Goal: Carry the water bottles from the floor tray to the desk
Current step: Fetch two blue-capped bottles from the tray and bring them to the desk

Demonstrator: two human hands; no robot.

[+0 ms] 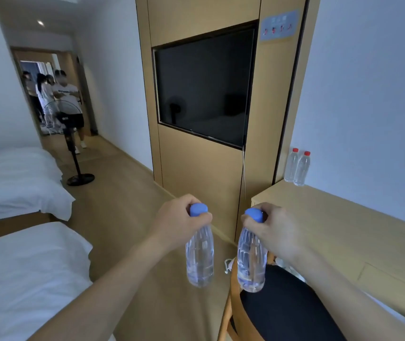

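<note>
Dim, bluish indoor light, one ceiling spot [40, 23] glowing – wide-angle bending at edges, soft blur throughout

Left bottle [200, 257]: your clear, blue-capped one hangs upright over the floor.
Right bottle [251, 260]: same, above the chair.
Desk [339, 217]: two red-capped bottles [297, 168] upright at your far corner.

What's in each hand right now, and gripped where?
Each holds a blue-capped bottle by the neck, just under the cap: left hand on the left bottle, right hand on the right bottle.
</note>
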